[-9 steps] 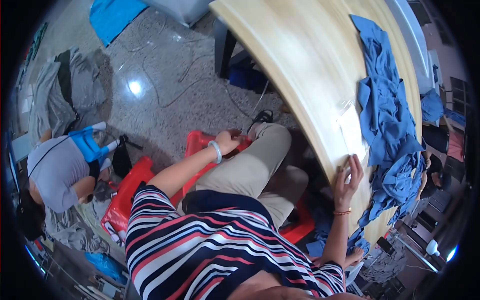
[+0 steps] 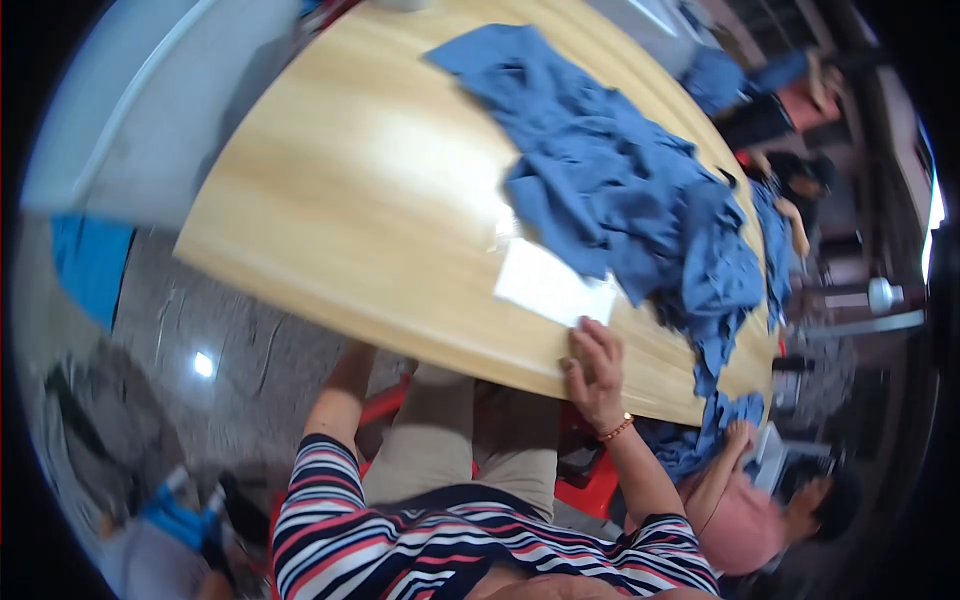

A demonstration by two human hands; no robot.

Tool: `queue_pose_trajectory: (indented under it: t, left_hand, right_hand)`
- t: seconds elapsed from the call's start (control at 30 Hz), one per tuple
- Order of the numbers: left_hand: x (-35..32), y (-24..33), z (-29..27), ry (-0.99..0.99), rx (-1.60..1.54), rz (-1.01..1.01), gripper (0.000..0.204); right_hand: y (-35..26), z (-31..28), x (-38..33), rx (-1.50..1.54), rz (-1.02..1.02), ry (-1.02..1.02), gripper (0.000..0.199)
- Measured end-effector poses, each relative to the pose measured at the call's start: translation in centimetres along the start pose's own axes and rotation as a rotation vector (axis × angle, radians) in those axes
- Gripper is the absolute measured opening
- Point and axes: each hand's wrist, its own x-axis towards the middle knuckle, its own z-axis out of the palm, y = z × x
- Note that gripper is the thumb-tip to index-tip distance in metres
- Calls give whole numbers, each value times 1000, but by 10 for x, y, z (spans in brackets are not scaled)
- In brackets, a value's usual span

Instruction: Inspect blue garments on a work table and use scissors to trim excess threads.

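White sheet [image 2: 540, 282] lies flat on the table [image 2: 330, 200], toward the near edge, right of its middle; its far side meets the heap of blue cloth [image 2: 620, 170]. My right hand [image 2: 597, 375] reaches over the near edge, fingers loosely extended, thumb apart, fingertips at the sheet's near border; I see no grip on it. My left hand is hidden below the table edge; cannot tell its state. Sheet looks like paper: probably light, thin, easily creased, inclined to slide on the smooth top. Best hold, I judge: near right corner, thumb under, light pinch. Cloth looks soft, limp; gather it by a fold.
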Motion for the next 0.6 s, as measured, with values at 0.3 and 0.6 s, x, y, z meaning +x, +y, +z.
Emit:
queue_pose_trajectory:
  t: [0.3,0.6]
  left_hand:
    - [28,-20,129,-83,365,-129,47]
    - [-49,88,131,158,852,66,39]
  right_hand:
    - [5,-16,-1,33,51,59,41]
    - [12,-13,-7,96,-15,188,35]
